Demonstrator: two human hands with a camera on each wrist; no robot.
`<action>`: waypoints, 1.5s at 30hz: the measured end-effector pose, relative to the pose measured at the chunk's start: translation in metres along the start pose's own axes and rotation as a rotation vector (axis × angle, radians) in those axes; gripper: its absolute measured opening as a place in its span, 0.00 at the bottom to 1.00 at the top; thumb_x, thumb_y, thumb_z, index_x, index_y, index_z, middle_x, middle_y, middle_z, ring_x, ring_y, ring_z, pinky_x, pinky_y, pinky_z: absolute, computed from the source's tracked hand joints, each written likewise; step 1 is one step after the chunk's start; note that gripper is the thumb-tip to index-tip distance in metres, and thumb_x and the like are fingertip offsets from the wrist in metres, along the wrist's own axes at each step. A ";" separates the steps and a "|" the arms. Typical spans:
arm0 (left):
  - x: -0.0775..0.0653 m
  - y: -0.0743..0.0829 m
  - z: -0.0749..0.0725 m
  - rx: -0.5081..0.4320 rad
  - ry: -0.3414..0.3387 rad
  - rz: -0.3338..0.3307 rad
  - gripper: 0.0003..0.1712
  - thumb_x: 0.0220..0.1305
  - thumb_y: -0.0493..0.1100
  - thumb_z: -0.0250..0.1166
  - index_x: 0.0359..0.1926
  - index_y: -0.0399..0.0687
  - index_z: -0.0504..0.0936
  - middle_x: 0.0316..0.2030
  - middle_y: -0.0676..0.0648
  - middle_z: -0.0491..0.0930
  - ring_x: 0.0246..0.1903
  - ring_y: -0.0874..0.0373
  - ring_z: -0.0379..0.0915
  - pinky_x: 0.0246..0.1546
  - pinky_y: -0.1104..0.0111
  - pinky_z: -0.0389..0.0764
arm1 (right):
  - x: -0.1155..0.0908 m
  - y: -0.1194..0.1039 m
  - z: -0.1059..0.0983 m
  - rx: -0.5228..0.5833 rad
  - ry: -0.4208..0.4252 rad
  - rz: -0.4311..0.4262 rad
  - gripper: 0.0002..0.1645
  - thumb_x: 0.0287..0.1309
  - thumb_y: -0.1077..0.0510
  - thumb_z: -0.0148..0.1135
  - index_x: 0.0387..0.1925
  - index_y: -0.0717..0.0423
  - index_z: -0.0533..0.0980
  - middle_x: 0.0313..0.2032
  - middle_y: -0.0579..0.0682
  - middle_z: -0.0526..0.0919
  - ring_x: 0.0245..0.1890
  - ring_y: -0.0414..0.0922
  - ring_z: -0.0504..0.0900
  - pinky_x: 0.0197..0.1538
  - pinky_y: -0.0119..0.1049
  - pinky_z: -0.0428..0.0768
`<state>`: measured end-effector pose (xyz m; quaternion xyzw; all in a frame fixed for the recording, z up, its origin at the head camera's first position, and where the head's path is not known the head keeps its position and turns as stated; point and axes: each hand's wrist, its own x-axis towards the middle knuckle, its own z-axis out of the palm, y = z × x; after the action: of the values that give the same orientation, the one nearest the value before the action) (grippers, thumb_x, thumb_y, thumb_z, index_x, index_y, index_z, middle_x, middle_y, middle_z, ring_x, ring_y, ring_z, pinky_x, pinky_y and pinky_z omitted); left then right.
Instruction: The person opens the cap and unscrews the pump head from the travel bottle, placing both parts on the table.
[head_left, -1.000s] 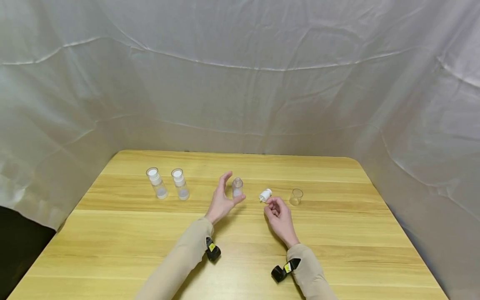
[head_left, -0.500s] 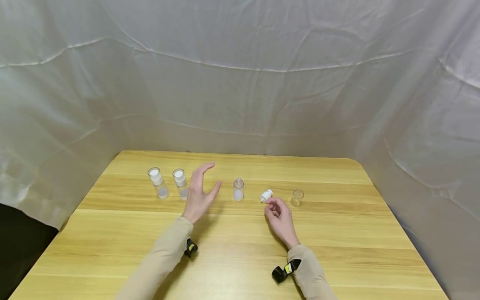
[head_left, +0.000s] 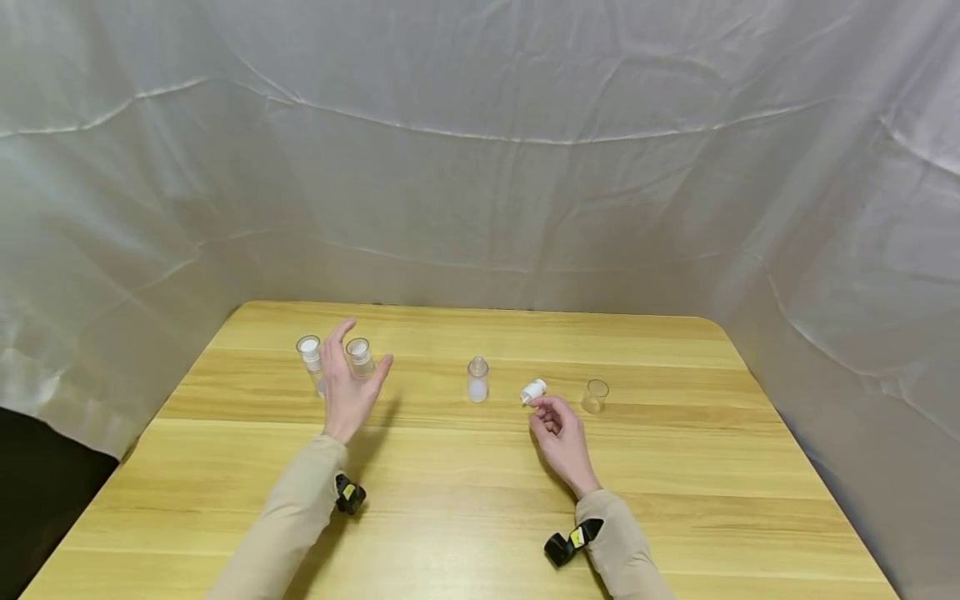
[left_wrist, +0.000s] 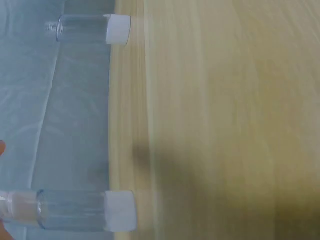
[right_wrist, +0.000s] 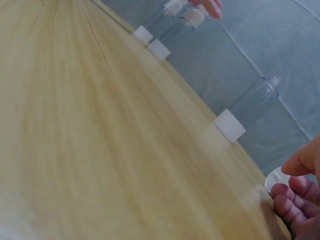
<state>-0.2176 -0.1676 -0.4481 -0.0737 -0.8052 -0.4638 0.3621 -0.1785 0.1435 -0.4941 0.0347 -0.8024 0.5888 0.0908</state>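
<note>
My left hand (head_left: pixel 348 396) has its thumb and fingers spread around the upper part of a clear pump bottle (head_left: pixel 361 357), with a gap visible; its fingertips barely show in the left wrist view. Another such bottle (head_left: pixel 309 350) stands to the left, partly behind the hand. My right hand (head_left: pixel 561 437) rests on the table, fingers loosely curled, beside a white pump head (head_left: pixel 533 390) lying tilted. Whether a fingertip touches it is hard to tell. In the centre stands a clear bottle (head_left: pixel 477 382) without its pump, white at the base.
A clear cap (head_left: pixel 596 396) stands right of the white pump head. The wooden table (head_left: pixel 465 517) ends at the back against a grey cloth (head_left: pixel 480 200), which also hangs at both sides.
My left hand has moved left, away from the centre bottle, to the right one of the two bottles at the left. The right hand stays where it was.
</note>
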 end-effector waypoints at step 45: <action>-0.013 -0.025 0.002 -0.247 -0.252 -0.672 0.34 0.67 0.29 0.62 0.70 0.32 0.60 0.68 0.31 0.70 0.70 0.39 0.66 0.74 0.53 0.67 | -0.007 -0.025 -0.005 0.014 -0.027 -0.006 0.14 0.60 0.75 0.58 0.49 0.73 0.77 0.39 0.65 0.79 0.34 0.42 0.77 0.39 0.23 0.79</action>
<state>-0.2206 -0.1768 -0.4744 0.0951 -0.7605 -0.6378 0.0764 -0.1666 0.1405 -0.4704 0.0458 -0.7992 0.5938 0.0815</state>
